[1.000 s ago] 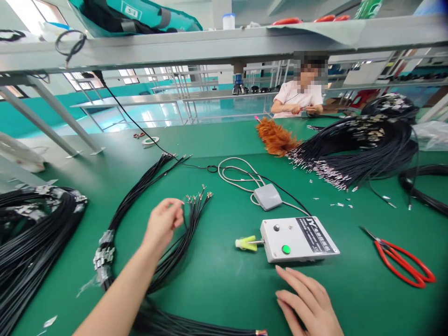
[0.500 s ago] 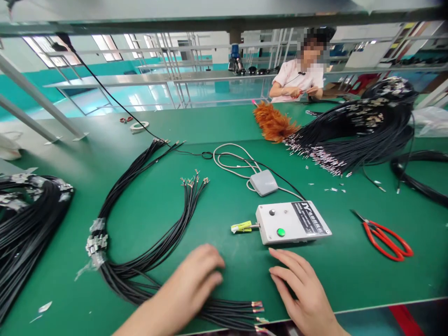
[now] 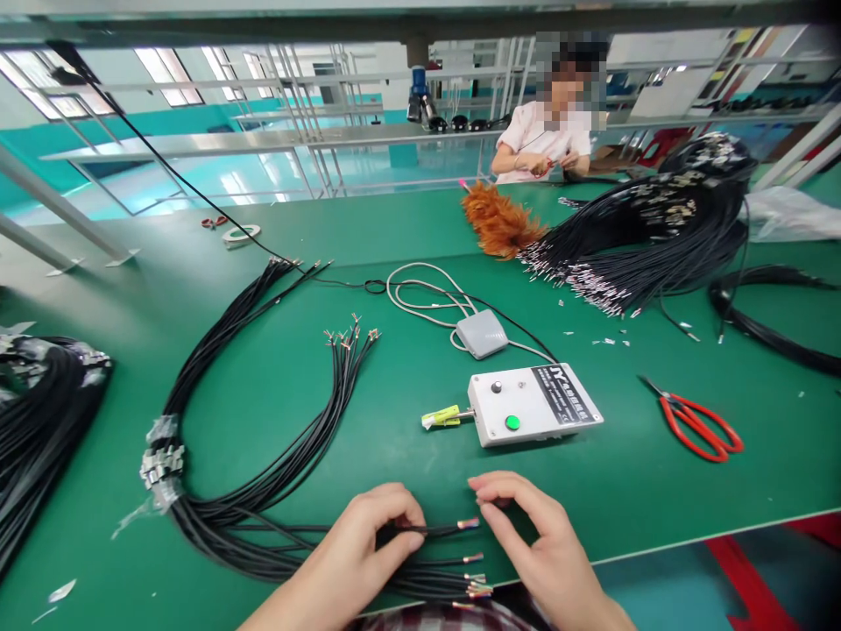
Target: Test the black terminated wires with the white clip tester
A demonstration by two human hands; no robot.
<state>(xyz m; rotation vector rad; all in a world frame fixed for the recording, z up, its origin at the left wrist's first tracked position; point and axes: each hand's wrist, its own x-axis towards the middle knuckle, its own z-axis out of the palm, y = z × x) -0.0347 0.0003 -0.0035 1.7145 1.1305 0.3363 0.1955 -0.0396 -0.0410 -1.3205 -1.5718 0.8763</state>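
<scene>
My left hand (image 3: pixel 374 543) is closed around a black cable (image 3: pixel 440 530), whose stripped end with coloured wires points right. Just past that end, my right hand (image 3: pixel 532 535) has its thumb and fingers curved apart, with nothing visible between them. More cables with stripped ends (image 3: pixel 477 583) lie below, near the front edge. They belong to a curved cable bundle (image 3: pixel 223 517) bound with tape and metal connectors on the left. Beyond my hands sits a white control box (image 3: pixel 529 407) with a green button and a yellow clip (image 3: pixel 441 417) on its shaft.
Red-handled cutters (image 3: pixel 700 429) lie to the right. A grey pedal-like block (image 3: pixel 482 334) with its cord is behind the box. At the back right are an orange duster (image 3: pixel 500 221) and a large cable heap (image 3: pixel 650 237). Another person (image 3: pixel 545 140) works across the table.
My left hand has taken hold of a cable and lifted it slightly apart from the others. My right hand has shifted left toward the cable's end. The view has turned slightly right.
</scene>
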